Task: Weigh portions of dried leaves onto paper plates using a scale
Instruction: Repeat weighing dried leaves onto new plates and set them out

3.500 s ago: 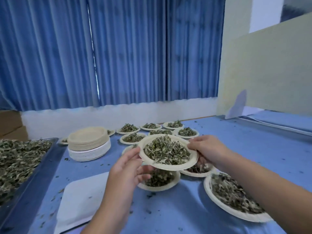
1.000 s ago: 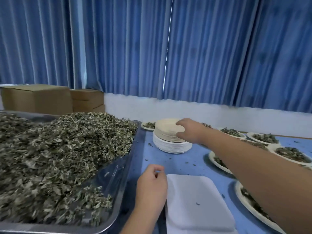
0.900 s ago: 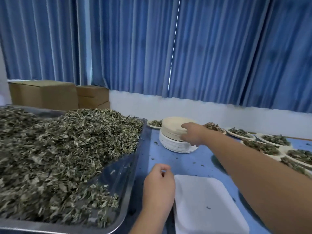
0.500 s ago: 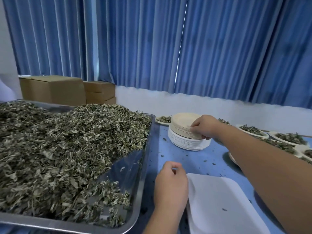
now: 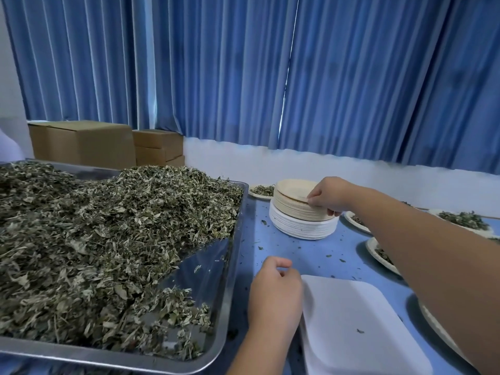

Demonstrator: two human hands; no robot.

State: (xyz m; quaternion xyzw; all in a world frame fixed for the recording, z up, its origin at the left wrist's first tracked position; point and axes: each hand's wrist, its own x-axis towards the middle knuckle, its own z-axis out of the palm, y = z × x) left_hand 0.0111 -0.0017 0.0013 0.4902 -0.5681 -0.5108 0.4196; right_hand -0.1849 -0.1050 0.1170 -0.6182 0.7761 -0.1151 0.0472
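Observation:
A stack of empty paper plates (image 5: 300,215) stands on the blue table, beige ones on top of white ones. My right hand (image 5: 328,194) pinches the raised near edge of the top plate (image 5: 293,189). My left hand (image 5: 274,290) rests loosely curled and holding nothing at the left edge of the flat white scale (image 5: 354,326). A big metal tray (image 5: 213,277) heaped with dried leaves (image 5: 102,234) fills the left side.
Several plates with leaf portions lie at the right, such as one (image 5: 464,220) beyond my forearm, and another (image 5: 261,190) sits behind the stack. Cardboard boxes (image 5: 89,143) stand behind the tray. Blue curtains hang behind. Leaf crumbs dot the table (image 5: 311,255).
Earlier both hands held a filled plate among the others at the right. My view has turned left; the right hand reached the stack and now lifts the top plate's edge. The left hand stays by the scale.

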